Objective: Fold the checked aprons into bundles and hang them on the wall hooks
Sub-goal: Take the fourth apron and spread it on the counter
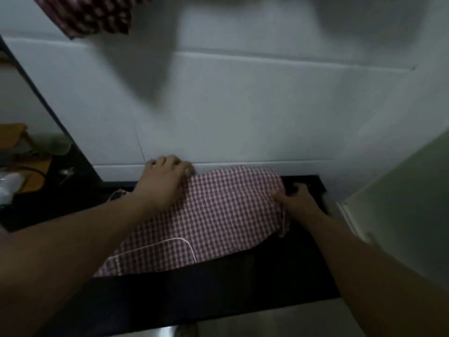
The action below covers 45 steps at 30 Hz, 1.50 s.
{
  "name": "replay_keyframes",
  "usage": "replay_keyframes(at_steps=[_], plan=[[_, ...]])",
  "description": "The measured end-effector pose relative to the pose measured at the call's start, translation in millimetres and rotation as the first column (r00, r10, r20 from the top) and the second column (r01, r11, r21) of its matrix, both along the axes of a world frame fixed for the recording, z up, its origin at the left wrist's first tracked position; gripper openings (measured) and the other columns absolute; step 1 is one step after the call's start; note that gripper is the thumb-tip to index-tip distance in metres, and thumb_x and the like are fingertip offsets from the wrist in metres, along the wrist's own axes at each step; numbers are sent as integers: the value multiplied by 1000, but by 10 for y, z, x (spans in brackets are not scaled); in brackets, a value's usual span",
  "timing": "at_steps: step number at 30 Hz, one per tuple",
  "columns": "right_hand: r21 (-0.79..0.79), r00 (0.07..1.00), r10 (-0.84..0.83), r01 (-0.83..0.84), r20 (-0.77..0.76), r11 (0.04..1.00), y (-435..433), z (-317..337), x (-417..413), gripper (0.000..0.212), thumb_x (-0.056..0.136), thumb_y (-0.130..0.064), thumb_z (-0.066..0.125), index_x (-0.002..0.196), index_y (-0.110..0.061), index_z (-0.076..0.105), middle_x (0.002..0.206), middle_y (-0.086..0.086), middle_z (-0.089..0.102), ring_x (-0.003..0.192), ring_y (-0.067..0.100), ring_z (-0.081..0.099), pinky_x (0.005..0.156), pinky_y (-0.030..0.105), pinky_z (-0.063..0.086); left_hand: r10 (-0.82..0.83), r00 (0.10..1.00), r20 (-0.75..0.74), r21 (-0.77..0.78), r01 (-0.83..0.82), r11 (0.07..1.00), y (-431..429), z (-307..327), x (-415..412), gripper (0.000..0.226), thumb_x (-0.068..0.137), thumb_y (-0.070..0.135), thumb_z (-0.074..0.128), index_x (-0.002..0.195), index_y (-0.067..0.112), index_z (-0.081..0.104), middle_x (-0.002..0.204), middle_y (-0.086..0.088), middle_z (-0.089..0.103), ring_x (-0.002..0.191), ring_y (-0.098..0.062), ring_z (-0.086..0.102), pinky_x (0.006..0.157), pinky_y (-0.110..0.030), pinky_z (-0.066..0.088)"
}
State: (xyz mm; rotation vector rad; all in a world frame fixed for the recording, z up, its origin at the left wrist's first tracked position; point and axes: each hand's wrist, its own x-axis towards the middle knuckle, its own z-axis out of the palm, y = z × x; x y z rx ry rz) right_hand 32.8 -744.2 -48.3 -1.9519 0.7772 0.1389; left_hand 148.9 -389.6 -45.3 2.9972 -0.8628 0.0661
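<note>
apron (223, 210): pink-and-white checked, spread flat on the dark counter (218, 288), far edge up against the white wall (243, 105)
left hand (165, 181): fingers curled, grips the apron's far left corner right by the wall
right hand (295, 198): fingers curled, pinches the apron's right edge, blurred
strap (170, 243): white loop lying on the apron's near part
second apron (90, 15): darker checked, hangs against the wall at top left, blurred

Both arms stretched forward, left hand (165, 182) palm down, grip on the apron (218, 215), right hand (297, 199) pinching its edge
</note>
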Motion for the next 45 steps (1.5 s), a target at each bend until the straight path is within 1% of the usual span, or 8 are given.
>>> replay_keyframes(at_steps=[6,10,14,23,28,32,39,45], plan=[[229,981,192,-180,-31,957,164,-523,-715,71,80,-49,86,140,-39,51,131,-21,64,115,-3,65,95,17,53,-271,890,-367,132,338,932,-212,-776,-595,77,94,78,31,154,29,35,144,-4,44,130,-29,46,107,-47,40],[-47,959,279,-281,-50,958,248,-675,-834,49,80,-71,72,124,-57,54,125,-23,65,110,-1,63,99,28,53,-171,896,-409,167,258,952,-277,-797,-657,101,82,96,20,160,32,22,152,-2,33,138,-28,34,116,-51,31],[-331,942,299,-334,-152,883,174,-763,-890,30,94,-61,57,99,-34,67,99,-14,65,89,6,62,84,36,57,-108,903,-417,195,205,959,-390,-746,-870,113,73,102,26,163,37,8,167,-8,18,151,-34,21,121,-60,16],[170,996,-41,27,78,985,-193,-492,-861,40,103,-24,50,92,10,68,85,18,71,75,25,64,69,34,51,5,915,-403,192,80,978,-510,-1163,-1683,95,80,93,4,158,45,-23,168,-2,-30,155,-26,-28,120,-67,-13],[88,911,411,-412,27,907,-348,-640,-1406,7,96,-19,71,91,-15,72,84,-10,72,75,-2,67,67,16,49,-30,937,-347,139,84,987,-545,-1137,-1763,89,90,86,20,158,47,-21,171,-4,-21,156,-23,-24,120,-65,-12],[-150,950,299,-309,-87,939,-614,-910,-1797,32,89,-4,64,62,-21,60,68,-4,63,65,9,57,65,33,44,-70,904,-421,167,152,974,-561,-1058,-1902,95,85,93,22,159,49,-17,164,3,-32,155,-21,-29,122,-62,-16],[159,970,205,-183,-134,970,-355,-696,-1365,59,82,-71,60,96,-15,75,92,0,77,85,19,74,79,34,59,59,979,-195,-109,-82,991,-816,-878,-1429,70,97,72,38,153,28,40,156,0,42,145,-24,39,121,-52,27],[-222,825,558,-530,91,818,38,-831,-1255,12,88,-17,54,90,-22,65,93,-7,69,90,14,66,83,40,57,140,947,-289,-87,-171,981,-984,-744,-602,70,105,62,34,162,24,26,167,-5,32,157,-24,22,125,-53,15]])
